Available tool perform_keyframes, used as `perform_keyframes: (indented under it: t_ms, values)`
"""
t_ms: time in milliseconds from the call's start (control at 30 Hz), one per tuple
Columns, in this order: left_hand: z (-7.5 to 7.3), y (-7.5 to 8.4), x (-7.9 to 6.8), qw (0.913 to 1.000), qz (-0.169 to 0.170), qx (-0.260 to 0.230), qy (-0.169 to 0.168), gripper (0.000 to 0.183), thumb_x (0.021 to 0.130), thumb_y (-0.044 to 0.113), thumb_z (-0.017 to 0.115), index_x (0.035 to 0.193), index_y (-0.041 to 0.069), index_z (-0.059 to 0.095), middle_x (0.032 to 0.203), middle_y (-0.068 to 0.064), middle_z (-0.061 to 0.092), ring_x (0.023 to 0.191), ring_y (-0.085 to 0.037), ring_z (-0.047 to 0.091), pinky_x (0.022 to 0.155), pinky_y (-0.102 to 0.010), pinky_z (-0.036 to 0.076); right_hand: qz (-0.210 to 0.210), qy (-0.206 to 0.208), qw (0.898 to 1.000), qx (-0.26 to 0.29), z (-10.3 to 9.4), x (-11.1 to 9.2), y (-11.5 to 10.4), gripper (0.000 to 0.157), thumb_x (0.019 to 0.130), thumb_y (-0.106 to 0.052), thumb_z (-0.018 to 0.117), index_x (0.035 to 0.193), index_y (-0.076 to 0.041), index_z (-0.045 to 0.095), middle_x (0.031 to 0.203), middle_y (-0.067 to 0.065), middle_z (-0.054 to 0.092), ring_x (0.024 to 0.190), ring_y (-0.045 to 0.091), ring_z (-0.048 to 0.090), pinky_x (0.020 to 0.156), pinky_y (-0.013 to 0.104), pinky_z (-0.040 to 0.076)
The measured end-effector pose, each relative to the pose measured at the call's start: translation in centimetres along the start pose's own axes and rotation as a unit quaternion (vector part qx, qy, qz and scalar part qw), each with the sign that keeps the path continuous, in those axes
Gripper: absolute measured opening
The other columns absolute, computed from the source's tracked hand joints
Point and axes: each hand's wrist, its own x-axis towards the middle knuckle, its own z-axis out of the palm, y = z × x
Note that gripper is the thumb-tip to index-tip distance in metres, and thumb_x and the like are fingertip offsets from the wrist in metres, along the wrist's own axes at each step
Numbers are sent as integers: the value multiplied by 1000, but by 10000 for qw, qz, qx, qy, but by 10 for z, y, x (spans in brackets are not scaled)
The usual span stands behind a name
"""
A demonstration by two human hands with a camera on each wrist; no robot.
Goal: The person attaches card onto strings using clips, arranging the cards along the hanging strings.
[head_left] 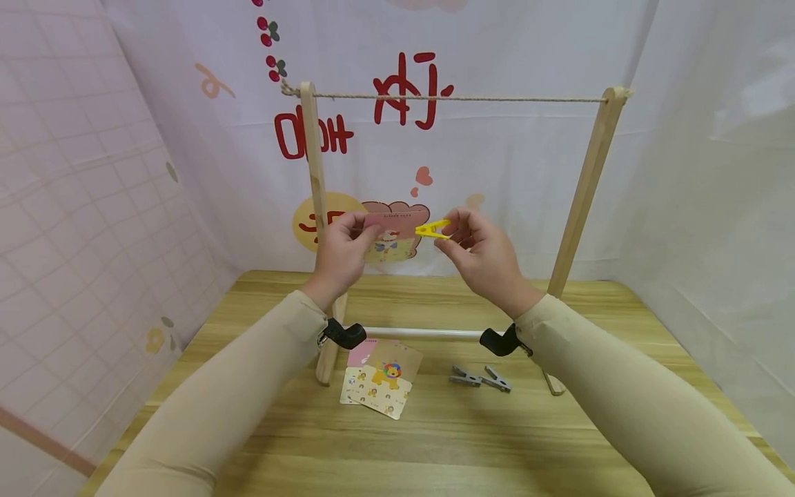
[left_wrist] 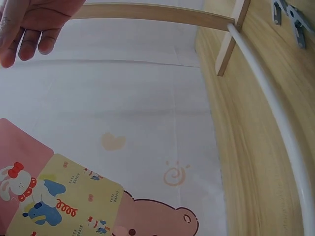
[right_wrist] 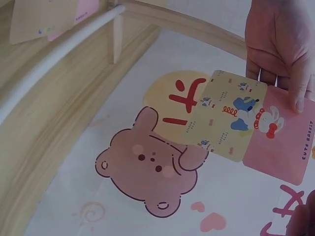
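Observation:
In the head view my left hand (head_left: 340, 254) pinches a pink-and-yellow card (head_left: 400, 222) by its left edge, thumb in front. A cartoon rabbit is printed on it, seen larger in the right wrist view, where the card (right_wrist: 279, 142) hangs from the left hand's thumb and fingers. Just to the right, my right hand (head_left: 487, 257) pinches a yellow clothespin (head_left: 432, 228) by its handle ends. The clothespin's tip points left, close to the card's right edge. Both hands are raised above the table, below the rope (head_left: 497, 99).
A wooden frame's posts (head_left: 586, 186) carry the rope, with a white bar (head_left: 422, 333) low between them. On the wooden table (head_left: 279, 442) lie a lion card (head_left: 388, 379) overlapping a pink card (head_left: 358, 355), and two grey clothespins (head_left: 466, 377). A printed cloth hangs behind.

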Motion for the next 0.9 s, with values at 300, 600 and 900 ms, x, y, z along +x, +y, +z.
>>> perform_keyframes:
  t_ms: [300, 600, 900]
  values:
    - [-3, 32, 2, 9997, -118, -209, 44, 21, 91, 28, 59, 104, 12, 62, 101, -5, 63, 92, -22, 58, 84, -37, 51, -60, 107, 9999, 29, -9, 9, -41, 24, 84, -2, 64, 106, 0, 53, 88, 12, 60, 72, 20, 58, 67, 23, 49]
    - [-4, 58, 4, 9991, -226, -290, 208, 20, 91, 26, 59, 103, 10, 60, 103, -6, 61, 96, -23, 57, 89, -41, 49, -24, 203, 9990, 386, -12, 23, -46, 22, 85, -6, 65, 105, -2, 55, 86, 9, 62, 74, 19, 58, 67, 21, 49]
    - [-7, 62, 17, 9980, -104, -577, 256, 22, 91, 25, 59, 107, 11, 60, 105, -5, 59, 98, -22, 57, 90, -39, 49, -128, 351, 9990, 259, -15, 37, -46, 23, 84, -8, 66, 105, -4, 56, 86, 7, 60, 73, 16, 56, 67, 20, 49]
